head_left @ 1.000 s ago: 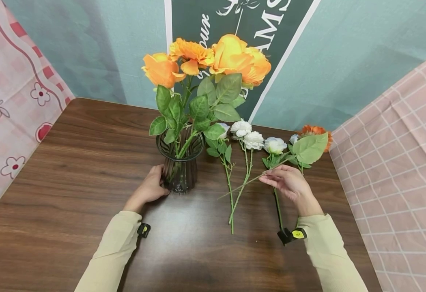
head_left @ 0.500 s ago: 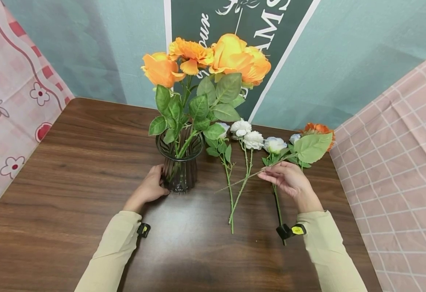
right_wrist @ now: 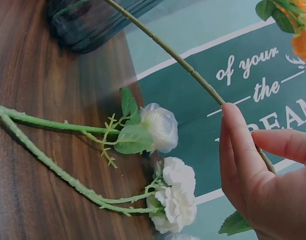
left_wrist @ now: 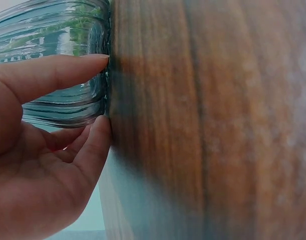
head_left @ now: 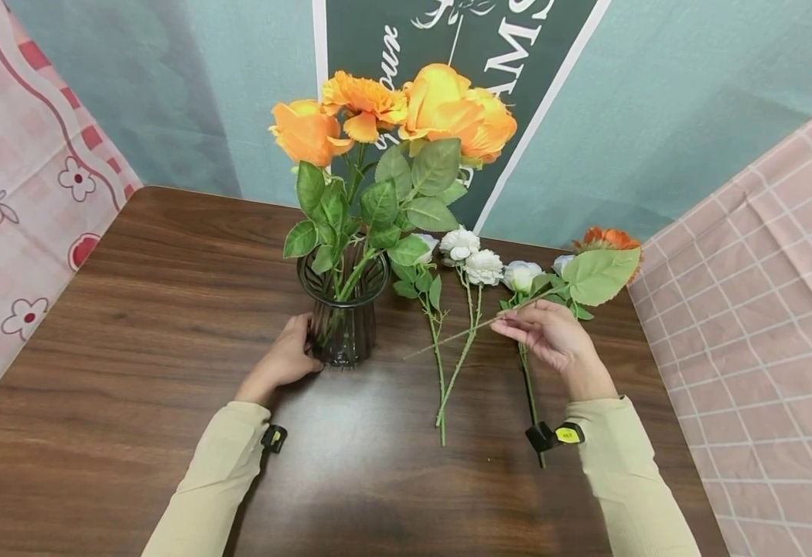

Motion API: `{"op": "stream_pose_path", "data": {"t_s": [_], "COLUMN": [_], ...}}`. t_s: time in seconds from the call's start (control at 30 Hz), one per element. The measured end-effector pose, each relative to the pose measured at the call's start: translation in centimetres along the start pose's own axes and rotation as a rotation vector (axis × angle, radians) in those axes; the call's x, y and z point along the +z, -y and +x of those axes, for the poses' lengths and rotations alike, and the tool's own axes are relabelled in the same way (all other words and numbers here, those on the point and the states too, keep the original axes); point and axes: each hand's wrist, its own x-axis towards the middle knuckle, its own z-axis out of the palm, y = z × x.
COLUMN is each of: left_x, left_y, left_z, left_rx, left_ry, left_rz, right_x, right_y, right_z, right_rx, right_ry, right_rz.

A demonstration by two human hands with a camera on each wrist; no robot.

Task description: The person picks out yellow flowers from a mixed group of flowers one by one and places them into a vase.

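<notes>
My left hand (head_left: 286,354) grips the dark ribbed glass vase (head_left: 345,336) low down, thumb and fingers on either side of its base in the left wrist view. Upright in the vase stand several orange flowers (head_left: 441,108) with green leaves (head_left: 380,203). Off to the right, my right hand (head_left: 551,340) pinches a thin stem (right_wrist: 178,57) between thumb and fingers. That stem slants up to a broad green leaf (head_left: 601,276) and an orange flower (head_left: 608,238), partly hidden behind the leaf. The stem's free end points left toward the vase, above the white flowers' stems.
White flowers (head_left: 482,268) lie on the brown wooden table (head_left: 134,348) between vase and right hand. A pale blue-white flower (head_left: 520,276) lies under the right hand, its stem (head_left: 531,398) running toward the front. Cloth screens (head_left: 761,309) border the sides and back.
My right hand has risen slightly, and the orange flower with its leaf has shifted a little up and right. The left hand and the vase have stayed put.
</notes>
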Motion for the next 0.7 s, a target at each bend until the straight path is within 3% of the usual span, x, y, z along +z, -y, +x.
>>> {"op": "stream_pose_path", "data": {"t_s": [0.7], "left_x": [-0.1], "left_y": [0.0], "left_z": [0.1], "left_rx": [0.022], "left_ry": [-0.011], "left_rz": [0.015], "right_x": [2.7], "right_y": [2.6], "right_z": [-0.8], "right_rx": [-0.092], "right_ry": [0.096], "right_rz": [0.036]}}
